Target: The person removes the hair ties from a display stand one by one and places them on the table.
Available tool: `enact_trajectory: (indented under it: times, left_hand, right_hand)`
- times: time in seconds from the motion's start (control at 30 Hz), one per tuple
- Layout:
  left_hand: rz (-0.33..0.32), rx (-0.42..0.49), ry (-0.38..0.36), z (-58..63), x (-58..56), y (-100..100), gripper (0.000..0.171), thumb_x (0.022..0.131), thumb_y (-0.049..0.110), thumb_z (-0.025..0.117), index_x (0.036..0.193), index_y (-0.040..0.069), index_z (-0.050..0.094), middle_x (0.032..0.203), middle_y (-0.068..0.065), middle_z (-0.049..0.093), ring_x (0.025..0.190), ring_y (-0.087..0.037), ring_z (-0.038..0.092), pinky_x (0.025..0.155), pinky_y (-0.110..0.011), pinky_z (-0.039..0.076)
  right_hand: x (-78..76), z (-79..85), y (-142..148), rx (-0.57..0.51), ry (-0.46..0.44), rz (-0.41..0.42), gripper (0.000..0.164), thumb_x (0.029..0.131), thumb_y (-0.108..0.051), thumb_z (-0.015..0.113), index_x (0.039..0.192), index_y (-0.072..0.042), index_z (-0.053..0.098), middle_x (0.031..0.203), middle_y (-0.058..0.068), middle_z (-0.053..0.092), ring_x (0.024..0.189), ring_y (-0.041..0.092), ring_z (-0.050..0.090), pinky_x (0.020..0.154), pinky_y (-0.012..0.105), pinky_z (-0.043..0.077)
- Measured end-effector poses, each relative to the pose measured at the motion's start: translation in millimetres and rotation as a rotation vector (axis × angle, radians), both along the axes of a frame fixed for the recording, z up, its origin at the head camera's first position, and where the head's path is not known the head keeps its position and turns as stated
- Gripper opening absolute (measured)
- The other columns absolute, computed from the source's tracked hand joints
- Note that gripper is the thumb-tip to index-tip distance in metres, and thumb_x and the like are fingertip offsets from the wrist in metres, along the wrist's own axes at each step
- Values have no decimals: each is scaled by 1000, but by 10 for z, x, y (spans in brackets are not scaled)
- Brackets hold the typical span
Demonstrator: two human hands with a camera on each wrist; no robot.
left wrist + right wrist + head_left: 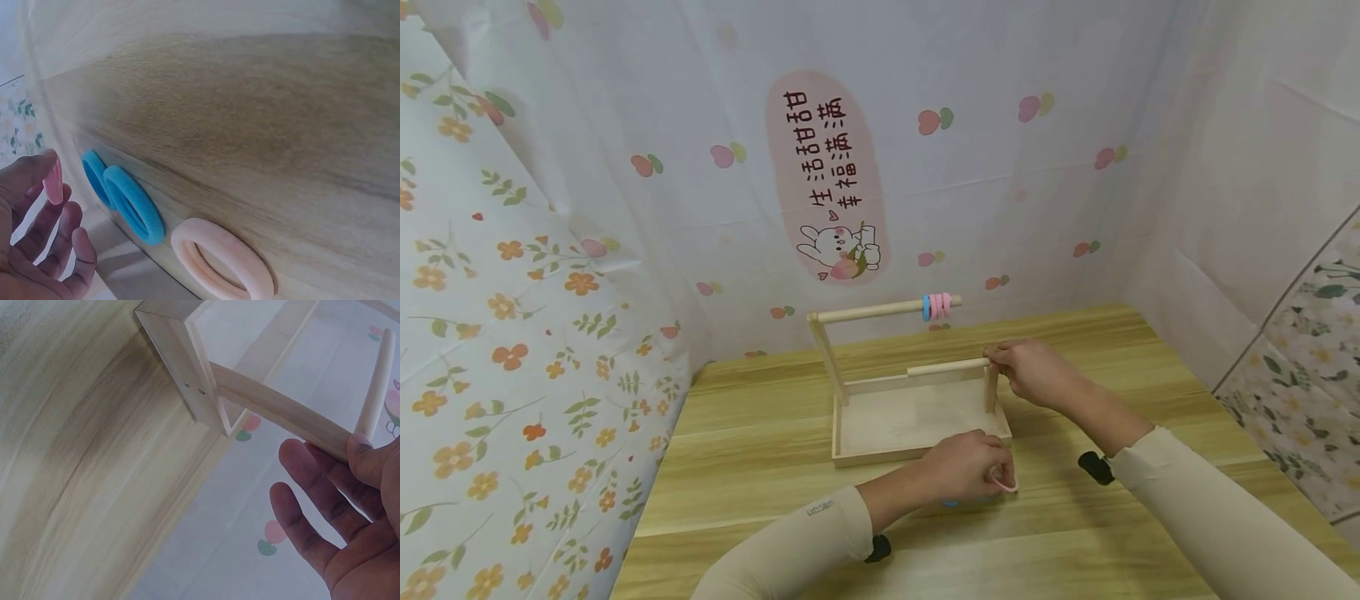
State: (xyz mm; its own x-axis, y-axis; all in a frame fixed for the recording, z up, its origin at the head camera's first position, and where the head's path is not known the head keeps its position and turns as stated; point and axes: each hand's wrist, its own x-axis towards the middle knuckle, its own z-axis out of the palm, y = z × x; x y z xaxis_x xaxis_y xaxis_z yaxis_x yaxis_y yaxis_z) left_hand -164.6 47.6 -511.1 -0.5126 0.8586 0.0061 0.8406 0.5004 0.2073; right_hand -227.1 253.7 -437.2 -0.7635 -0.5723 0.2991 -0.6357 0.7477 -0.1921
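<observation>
My left hand [966, 467] pinches a pink hair tie [55, 186] between thumb and index finger, in front of the wooden rack. Below it on the table lie two blue hair ties [134, 206] and a peach one [219, 256], mostly hidden by the hand in the head view. The right hand [1033, 375] grips the top of the rack's short right post [284, 412], thumb at the end of the lower rod [947, 367]. That rod is bare. On the taller left post's upper rod [872, 311] hang a blue hair tie [927, 307] and several pink ones [940, 306].
The rack's shallow tray base [872, 457] rests on the wood-grain table [760, 492]. Behind the table hangs a printed cloth [1000, 192], with a flowered cloth [512, 333] at the left. Dark wrist straps [1096, 467] show beside the sleeves.
</observation>
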Motion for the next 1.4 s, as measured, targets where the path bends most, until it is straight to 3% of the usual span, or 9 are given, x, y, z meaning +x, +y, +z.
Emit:
enact_trajectory:
  times: [0.4, 0.8, 1.07, 1.4]
  left_hand:
    - [-3, -29, 32, -65, -3, 54, 17, 97, 42, 88, 108, 32, 81, 117, 18, 78, 94, 1, 58, 79, -7, 46]
    - [-34, -15, 32, -56, -8, 70, 18, 104, 40, 80, 117, 29, 79, 118, 17, 77, 107, 1, 66, 101, -11, 49]
    - [32, -9, 5, -25, 10, 21, 31, 105, 47, 77, 130, 29, 77, 128, 14, 76, 107, -3, 64, 84, -9, 52]
    - [65, 79, 29, 38, 15, -84, 30, 109, 46, 72, 132, 28, 77, 129, 11, 77, 115, -6, 70, 89, -11, 56]
  right_hand:
    - [-2, -30, -8, -12, 8, -5, 22, 103, 4, 72, 123, 4, 80, 111, 17, 83, 96, 35, 81, 80, 46, 67]
    - [5, -18, -21, 13, -20, -25, 23, 104, 2, 71, 126, 4, 79, 112, 15, 82, 97, 36, 80, 81, 46, 67]
    - [-2, -27, -21, 4, -12, -17, 21, 104, 2, 71, 123, 2, 80, 110, 15, 82, 95, 35, 80, 77, 44, 66]
    - [-23, -30, -9, 9, -22, -13, 23, 103, 2, 72, 126, 3, 79, 114, 16, 82, 94, 34, 80, 76, 42, 66]
